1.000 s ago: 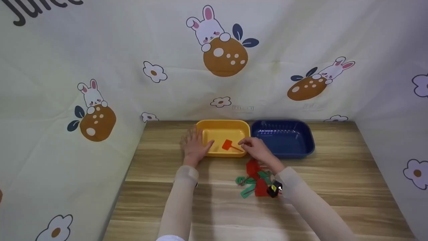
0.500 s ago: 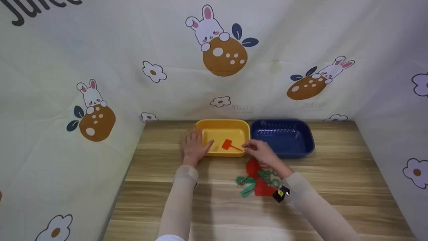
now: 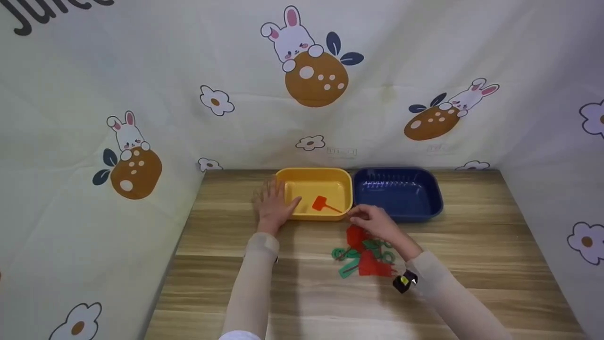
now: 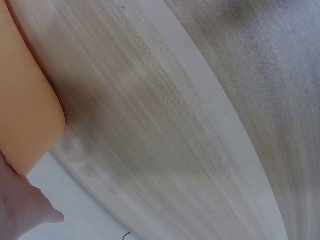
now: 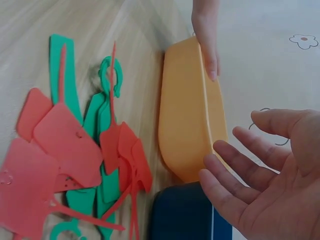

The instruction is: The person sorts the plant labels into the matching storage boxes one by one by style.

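My left hand [image 3: 273,205] rests with spread fingers on the left rim of the yellow bin [image 3: 318,218]. Inside that bin lies an orange-red plastic tag [image 3: 319,203] with a flat head and a thin stem. My right hand [image 3: 377,223] hovers by the bin's front right corner, fingers loosely bent and holding nothing, as the right wrist view [image 5: 265,165] shows. Just below it on the table is a pile of flat plastic tags: red ones [image 5: 70,145] with thin stems and green ones [image 5: 62,60], some with ring-shaped ends.
A dark blue bin [image 3: 398,218] stands against the right side of the yellow one. Both are at the back of the wood-grain table [image 3: 226,264], before a printed cloth wall [image 3: 387,127]. A small black device [image 3: 403,282] sits at my right wrist.
My right hand has moved back from over the yellow bin's right edge, toward the pile. The left hand and the tag in the bin stay where they were.
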Available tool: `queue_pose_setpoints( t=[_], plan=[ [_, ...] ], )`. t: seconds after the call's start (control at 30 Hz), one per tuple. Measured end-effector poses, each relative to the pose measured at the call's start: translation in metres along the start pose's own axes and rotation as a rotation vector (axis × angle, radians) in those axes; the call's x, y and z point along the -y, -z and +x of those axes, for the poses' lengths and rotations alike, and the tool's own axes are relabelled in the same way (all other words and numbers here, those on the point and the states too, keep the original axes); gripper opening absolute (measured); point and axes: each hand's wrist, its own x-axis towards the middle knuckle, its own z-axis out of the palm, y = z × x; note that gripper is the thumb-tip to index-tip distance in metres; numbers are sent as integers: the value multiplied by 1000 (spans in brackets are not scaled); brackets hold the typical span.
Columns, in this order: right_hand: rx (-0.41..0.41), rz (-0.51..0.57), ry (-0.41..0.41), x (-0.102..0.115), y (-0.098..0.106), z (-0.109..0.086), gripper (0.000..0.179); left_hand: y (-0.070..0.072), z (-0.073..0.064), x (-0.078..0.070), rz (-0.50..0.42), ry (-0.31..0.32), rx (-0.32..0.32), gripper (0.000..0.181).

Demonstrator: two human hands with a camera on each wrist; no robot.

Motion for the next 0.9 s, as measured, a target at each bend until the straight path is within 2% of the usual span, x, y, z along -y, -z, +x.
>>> queue_pose_setpoints(
  t=[0.1,0.27,0.47,0.57,0.9],
  plan=[
    [5,-19,4,-5,0,-3,24,0,-1,-1,-22,-4,-11,87],
    [5,-43,-4,-11,1,-8,26,-1,0,0,-22,8,9,88],
    [7,-80,-20,-18,1,-12,26,-5,3,2,-42,-16,-39,88],
    [10,-87,-26,-23,0,-14,26,-5,2,2,-45,-18,-43,88],
    [-30,-164,-10,-38,-5,-21,23,-4,1,1,-13,-16,-41,87]
  ],
)
